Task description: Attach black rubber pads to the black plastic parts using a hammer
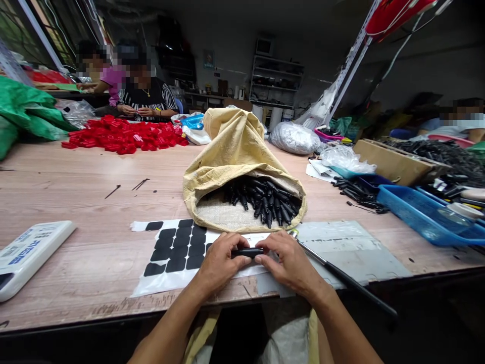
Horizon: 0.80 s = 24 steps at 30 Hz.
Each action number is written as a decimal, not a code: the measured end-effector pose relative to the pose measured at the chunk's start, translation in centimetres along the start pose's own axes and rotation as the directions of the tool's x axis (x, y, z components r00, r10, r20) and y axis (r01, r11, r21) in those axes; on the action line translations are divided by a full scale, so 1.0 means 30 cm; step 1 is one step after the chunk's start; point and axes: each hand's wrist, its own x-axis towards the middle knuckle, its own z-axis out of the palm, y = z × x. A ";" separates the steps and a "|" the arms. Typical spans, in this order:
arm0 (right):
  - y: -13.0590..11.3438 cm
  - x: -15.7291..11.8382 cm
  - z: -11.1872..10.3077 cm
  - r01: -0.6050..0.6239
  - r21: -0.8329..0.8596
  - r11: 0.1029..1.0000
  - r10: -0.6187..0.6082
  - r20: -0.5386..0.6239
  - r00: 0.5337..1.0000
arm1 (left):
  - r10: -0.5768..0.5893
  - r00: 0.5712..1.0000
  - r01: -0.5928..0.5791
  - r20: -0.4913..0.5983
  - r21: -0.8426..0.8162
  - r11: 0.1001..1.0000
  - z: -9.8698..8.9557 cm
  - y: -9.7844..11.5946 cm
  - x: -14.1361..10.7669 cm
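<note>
The wood-grain surface [94, 202], in a dim room with wall shelves [276, 73], bears an open yellow sack [235, 146]; before it, both hands' fingertip grip closes on a black tube [247, 252].

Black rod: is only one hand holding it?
No, the left hand and right hand each grip one end of the black rod.
</note>
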 end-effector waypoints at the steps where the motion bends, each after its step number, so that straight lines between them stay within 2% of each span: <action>1: 0.002 0.003 0.002 0.007 0.012 1.000 -0.008 0.012 1.000 | 0.003 1.000 -0.003 0.002 0.005 1.000 0.000 0.000 -0.001; 5: 0.004 0.003 0.005 0.025 0.042 0.999 -0.026 0.011 1.000 | 0.011 1.000 -0.011 0.006 0.044 0.999 0.002 -0.002 -0.003; 8: -0.002 -0.001 0.001 0.025 0.030 0.999 -0.025 0.019 1.000 | 0.068 0.997 -0.071 0.035 0.108 0.992 0.004 -0.006 -0.001; 17: -0.014 0.013 -0.032 0.086 -0.052 0.995 -0.076 0.171 0.982 | 0.220 0.965 -0.250 0.139 0.252 0.935 0.011 -0.013 0.004; 24: -0.041 0.014 0.015 0.090 -0.075 0.993 -0.078 0.150 0.986 | 0.285 0.951 -0.305 0.117 0.233 0.923 0.026 -0.032 0.002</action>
